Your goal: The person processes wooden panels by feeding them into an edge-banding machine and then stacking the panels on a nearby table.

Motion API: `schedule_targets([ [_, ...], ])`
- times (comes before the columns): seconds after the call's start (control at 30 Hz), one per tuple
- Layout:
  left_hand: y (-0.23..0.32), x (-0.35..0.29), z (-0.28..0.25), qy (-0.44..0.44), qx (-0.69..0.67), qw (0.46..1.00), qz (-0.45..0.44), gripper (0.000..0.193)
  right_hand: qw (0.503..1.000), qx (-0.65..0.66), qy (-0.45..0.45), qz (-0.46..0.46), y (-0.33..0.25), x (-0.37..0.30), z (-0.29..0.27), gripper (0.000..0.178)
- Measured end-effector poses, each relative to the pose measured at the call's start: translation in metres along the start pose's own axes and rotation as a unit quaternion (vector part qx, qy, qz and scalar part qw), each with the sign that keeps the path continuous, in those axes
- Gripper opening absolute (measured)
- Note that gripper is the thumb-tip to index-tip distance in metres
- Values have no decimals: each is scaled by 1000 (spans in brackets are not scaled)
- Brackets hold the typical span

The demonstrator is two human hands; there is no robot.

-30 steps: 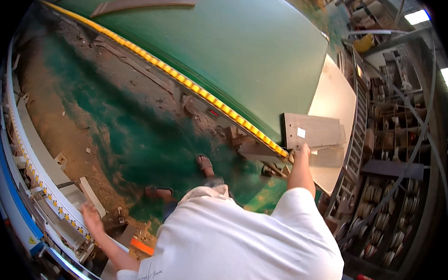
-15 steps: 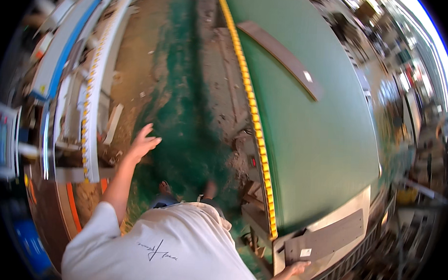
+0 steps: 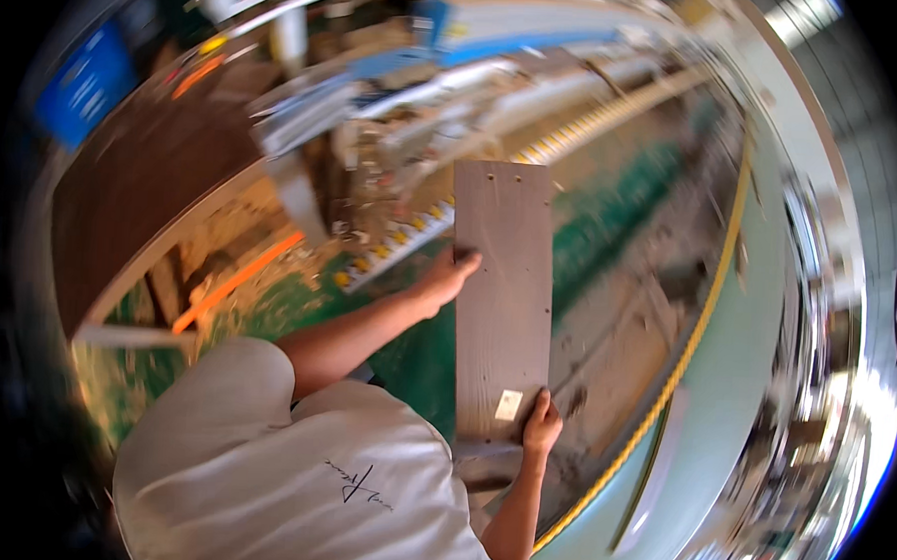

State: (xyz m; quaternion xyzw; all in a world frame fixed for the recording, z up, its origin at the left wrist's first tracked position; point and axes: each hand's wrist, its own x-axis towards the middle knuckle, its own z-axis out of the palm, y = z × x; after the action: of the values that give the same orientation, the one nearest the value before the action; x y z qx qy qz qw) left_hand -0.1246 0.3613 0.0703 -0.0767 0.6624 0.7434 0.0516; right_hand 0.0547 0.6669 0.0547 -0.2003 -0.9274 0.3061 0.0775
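A grey-brown wooden panel (image 3: 503,302) with small drilled holes and a white label near its lower end is held up in front of me. My left hand (image 3: 450,283) grips its left edge, thumb lying on the face. Lower down, my right hand (image 3: 541,425) is closed on the right edge beside the label. The fingers of both hands behind the panel are hidden. Another narrow panel (image 3: 650,469) lies on the green conveyor belt (image 3: 729,392) to the right.
A yellow strip (image 3: 701,341) edges the belt. At the left stands a dark brown board stack or table (image 3: 151,207) with an orange bar (image 3: 238,281) below it. A machine rail with yellow rollers (image 3: 400,248) runs behind the panel. Far left is a blue bin (image 3: 87,84).
My view has swung left. The labelled panel, which lay at the belt's near end by my right hand, is now lifted in both hands. My left hand, empty before, has closed on it.
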Motion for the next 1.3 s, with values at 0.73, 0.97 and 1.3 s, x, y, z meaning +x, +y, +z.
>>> schedule_targets([
  [0.73,-16,236,-307,392,-217,884,-136,38,929,-56,-232,-284,-387,278,356,53],
  [0.97,-61,273,-309,495,-9,862,-110,47,914,-194,-302,-191,-410,299,376,75],
  [1.3,-50,286,-319,419,-118,889,-142,41,923,-107,-319,-187,-416,312,361,67],
])
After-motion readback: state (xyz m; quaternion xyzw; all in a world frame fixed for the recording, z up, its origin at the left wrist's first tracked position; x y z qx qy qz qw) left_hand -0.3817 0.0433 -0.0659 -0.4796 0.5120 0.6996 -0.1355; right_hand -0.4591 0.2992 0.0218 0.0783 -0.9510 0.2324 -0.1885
